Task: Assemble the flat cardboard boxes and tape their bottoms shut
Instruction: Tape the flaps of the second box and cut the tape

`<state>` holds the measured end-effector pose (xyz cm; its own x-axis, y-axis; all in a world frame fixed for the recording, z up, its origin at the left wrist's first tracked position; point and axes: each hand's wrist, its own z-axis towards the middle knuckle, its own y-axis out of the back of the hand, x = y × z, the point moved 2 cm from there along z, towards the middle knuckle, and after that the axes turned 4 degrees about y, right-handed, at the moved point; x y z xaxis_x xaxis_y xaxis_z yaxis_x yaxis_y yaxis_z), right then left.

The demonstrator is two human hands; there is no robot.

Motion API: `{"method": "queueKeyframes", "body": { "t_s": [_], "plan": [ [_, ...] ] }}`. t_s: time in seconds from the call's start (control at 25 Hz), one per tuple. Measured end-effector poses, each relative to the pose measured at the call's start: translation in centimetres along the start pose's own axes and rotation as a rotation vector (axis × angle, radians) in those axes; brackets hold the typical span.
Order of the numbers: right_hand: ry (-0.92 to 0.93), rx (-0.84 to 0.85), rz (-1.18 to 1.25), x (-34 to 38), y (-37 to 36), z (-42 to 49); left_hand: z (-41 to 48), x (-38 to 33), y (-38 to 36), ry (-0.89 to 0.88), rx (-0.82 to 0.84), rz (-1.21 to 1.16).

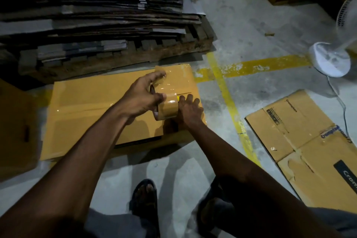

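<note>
Head view: the left hand (143, 98) holds the tape roll (167, 109) in a closed grip. Its thumb lies across the roll's outer face, and the other fingers reach past the roll towards the far edge of the box (87, 106). The roll stands on edge on the box's top face, near the right end.

From the roll, a glossy tape strip (173, 80) runs away from the grip, over the cardboard to the box's far right corner. Another shiny band of tape runs leftward from the grip along the middle seam.

The right hand (190, 111) lies just right of the roll, touching it. This grip is open, with palm down and fingers spread on the cardboard, curled round nothing.

The box lies on the concrete floor (241, 25) under both grips, with most of its brown face to their left.

Beyond the grips, a tall stack of flattened cartons (96, 15) sits on a wooden pallet (146, 56). Well to the right of the grips, a flat carton (309, 141) printed with a brand name lies on the floor. Farther right and beyond them stands the white round base of a fan (330, 60). Yellow lines (228, 98) painted on the floor cross just right of the box. Nearer than the grips, a foot (144, 197) in a dark sandal rests on the concrete.
</note>
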<state>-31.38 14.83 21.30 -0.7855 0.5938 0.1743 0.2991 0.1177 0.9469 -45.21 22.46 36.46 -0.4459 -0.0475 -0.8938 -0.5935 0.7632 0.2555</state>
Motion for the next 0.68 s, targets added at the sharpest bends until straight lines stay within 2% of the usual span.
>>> {"method": "queueKeyframes", "body": {
  "t_s": [0.12,0.28,0.4,0.68],
  "plan": [
    [-0.056,-0.033,0.109,-2.6,1.3,-0.5,-0.6,0.4,-0.5,0.018,0.147,-0.062],
    [0.076,-0.085,0.298,-8.4,3.7,-3.3,-1.6,0.4,-2.7,0.06,0.237,0.034],
    [0.203,-0.103,0.27,-11.1,5.5,-5.9,-2.3,0.2,-4.4,0.086,0.284,0.099],
    [0.305,-0.173,0.364,-14.4,6.9,-8.3,-2.6,-0.3,-7.2,0.06,0.395,0.175]
  ]
}}
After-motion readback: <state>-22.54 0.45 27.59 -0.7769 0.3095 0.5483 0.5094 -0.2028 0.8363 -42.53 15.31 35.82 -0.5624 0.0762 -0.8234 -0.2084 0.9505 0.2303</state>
